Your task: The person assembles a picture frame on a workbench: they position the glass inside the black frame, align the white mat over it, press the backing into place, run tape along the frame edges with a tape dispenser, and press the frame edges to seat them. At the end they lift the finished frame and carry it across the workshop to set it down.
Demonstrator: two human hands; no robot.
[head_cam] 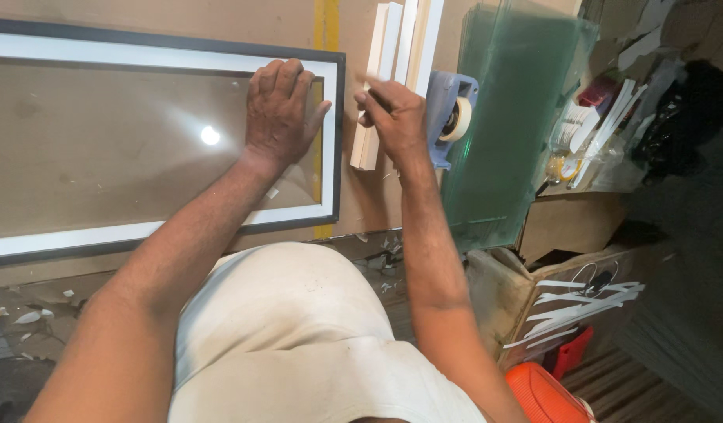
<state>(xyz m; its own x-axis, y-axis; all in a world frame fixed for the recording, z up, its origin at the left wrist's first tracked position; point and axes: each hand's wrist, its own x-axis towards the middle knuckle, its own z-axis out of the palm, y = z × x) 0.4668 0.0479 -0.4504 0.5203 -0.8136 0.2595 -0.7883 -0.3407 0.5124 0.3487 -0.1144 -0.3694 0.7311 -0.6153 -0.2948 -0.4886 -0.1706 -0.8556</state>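
A long picture frame [339, 141] with a black outer edge and white inner border lies flat on the brown table, with a glass pane [126, 149] set inside it. My left hand [281, 113] rests palm down on the glass at the frame's right end, fingers apart. My right hand [394, 117] hovers just right of the frame, fingers closed around a small dark tool that is mostly hidden. It sits over white moulding strips [377, 94].
A blue tape dispenser [453, 110] with a white roll lies right of my right hand. Green-tinted glass sheets [502, 117] are stacked beyond it. Cardboard boxes [569, 223], white paper strips [581, 305] and an orange object [545, 392] stand at lower right. Scraps litter the floor.
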